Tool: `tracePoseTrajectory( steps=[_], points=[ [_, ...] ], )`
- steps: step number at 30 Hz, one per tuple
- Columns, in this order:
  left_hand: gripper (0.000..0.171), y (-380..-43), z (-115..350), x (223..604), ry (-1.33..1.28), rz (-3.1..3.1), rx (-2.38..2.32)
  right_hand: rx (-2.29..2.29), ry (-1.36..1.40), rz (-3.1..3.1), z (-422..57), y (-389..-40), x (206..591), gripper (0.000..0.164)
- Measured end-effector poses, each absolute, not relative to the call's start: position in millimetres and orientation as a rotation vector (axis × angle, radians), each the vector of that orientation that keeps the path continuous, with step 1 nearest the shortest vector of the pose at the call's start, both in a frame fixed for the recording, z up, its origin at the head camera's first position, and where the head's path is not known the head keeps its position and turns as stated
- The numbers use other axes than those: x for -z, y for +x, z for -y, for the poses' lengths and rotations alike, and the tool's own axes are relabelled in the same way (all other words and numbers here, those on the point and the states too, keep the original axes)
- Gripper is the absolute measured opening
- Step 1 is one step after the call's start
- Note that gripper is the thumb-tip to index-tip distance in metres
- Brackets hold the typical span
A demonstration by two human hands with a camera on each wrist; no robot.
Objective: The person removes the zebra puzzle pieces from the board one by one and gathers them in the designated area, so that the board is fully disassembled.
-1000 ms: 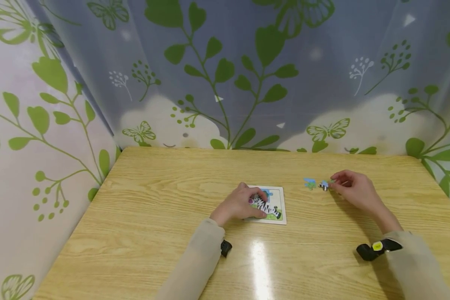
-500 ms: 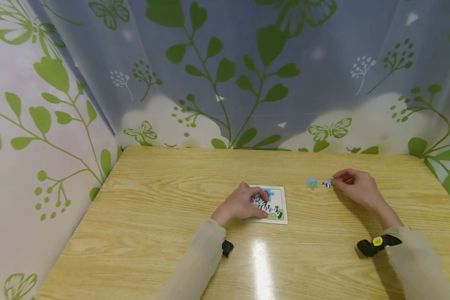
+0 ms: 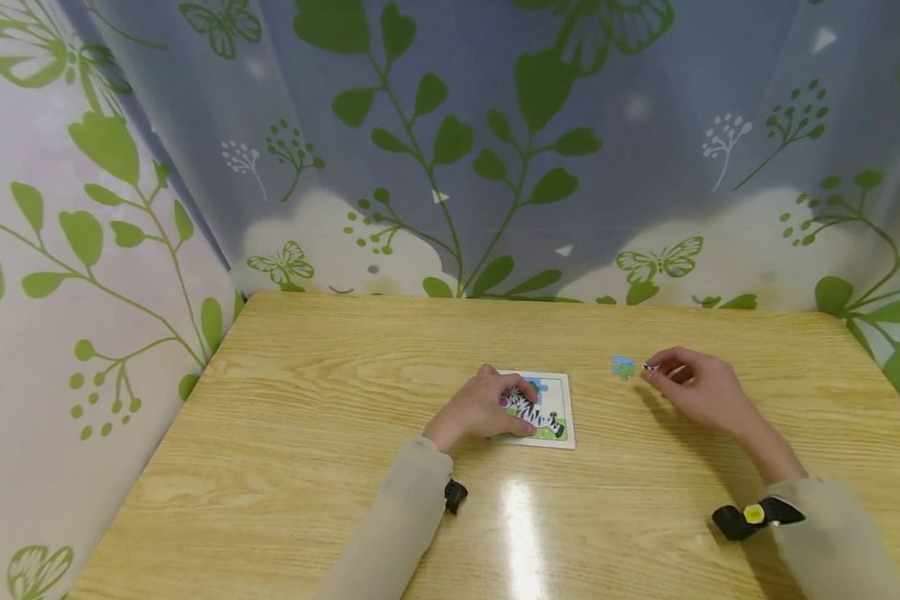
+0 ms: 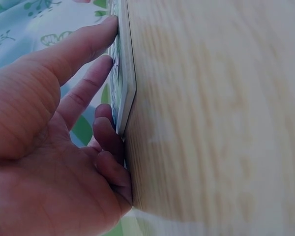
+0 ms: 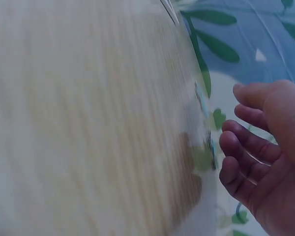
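Your left hand (image 3: 483,404) is resting over the left side of the board (image 3: 568,408), which is lying flat on the table (image 3: 270,458) a little right of the middle. Your thumb and index finger are spreading apart in a loose curve, and their tips are pressing on its face. In the left wrist view your other fingers are bending by its edge and corner, low against the tabletop. The board is showing a white border and part of a zebra (image 3: 528,412); your hand is covering the rest of that side.

To the right, near the table's far side, your right hand (image 3: 692,388) is hovering with its fingers loosely bent and the thumb held a little away from them. It is holding nothing you can make out: the right wrist view, though blurred, is showing a gap between your fingertips and the tabletop.

Just by those fingertips a black-and-white piece (image 3: 649,367) is lying, partly hidden by them in the head view. Beside it, on the side toward the board, a blue-and-green piece (image 3: 622,367) is lying apart.

You are wearing beige sleeves (image 3: 390,525), and behind the table a leaf-print curtain (image 3: 450,142) is hanging.
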State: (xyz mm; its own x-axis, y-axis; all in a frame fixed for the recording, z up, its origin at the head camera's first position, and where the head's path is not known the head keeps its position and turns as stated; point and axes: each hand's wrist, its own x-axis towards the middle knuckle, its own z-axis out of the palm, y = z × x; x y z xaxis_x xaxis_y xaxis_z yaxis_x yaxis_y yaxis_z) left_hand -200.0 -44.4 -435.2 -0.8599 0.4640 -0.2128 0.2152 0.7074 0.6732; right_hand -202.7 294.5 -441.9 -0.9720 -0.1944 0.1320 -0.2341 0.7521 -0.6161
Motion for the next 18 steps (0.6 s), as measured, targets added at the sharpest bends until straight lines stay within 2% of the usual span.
tracePoseTrajectory(
  steps=[10, 18],
  points=[
    [0.035, -199, 44, 436, 0.515, -2.550, -0.939, -1.087, 0.571, 2.819, -258, -184, 447, 0.016],
    [0.035, -200, 44, 436, 0.520, -2.558, -0.923, -1.148, 0.692, 2.828, -235, -177, 449, 0.019]
  ],
)
